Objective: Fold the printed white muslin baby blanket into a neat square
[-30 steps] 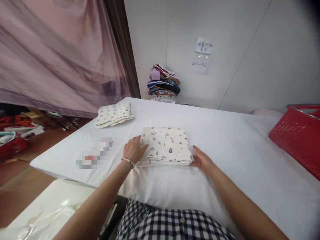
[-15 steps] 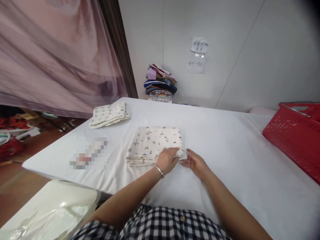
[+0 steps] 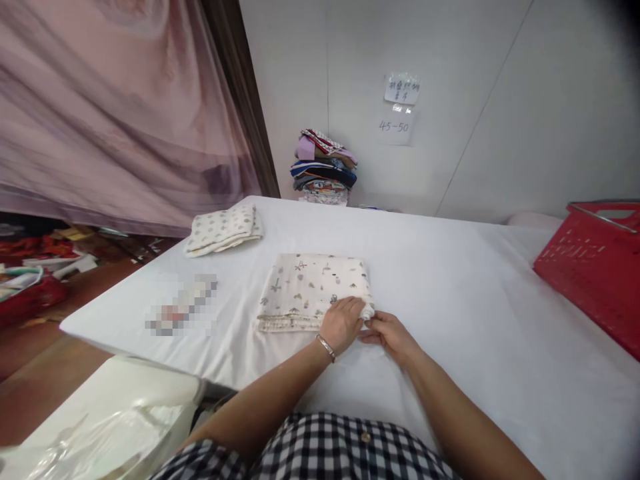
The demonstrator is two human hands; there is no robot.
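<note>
A folded white cloth (image 3: 310, 287) printed with small plants and figures lies flat on the white-covered table (image 3: 450, 300) in front of me. Its layered edges face my body. My left hand (image 3: 343, 325), with a bracelet at the wrist, rests over the near right corner with its fingers curled round the fabric. At that same corner my right hand (image 3: 394, 335) pinches the edge from the right; its lower fingers are partly bent beneath. The left thumb is hidden from view.
Another folded cloth with a grey-green pattern (image 3: 225, 229) lies at the far left. A blurred-out item (image 3: 181, 308) is nearer. A red plastic basket (image 3: 595, 273) stands on the right. A stack of folded fabrics (image 3: 325, 167) is against the wall. Plastic wrapping (image 3: 115, 433) is at lower left.
My right hand has moved slightly left and closed on the cloth's near right corner. The left fingers have settled lower over it. The view has shifted a little.
</note>
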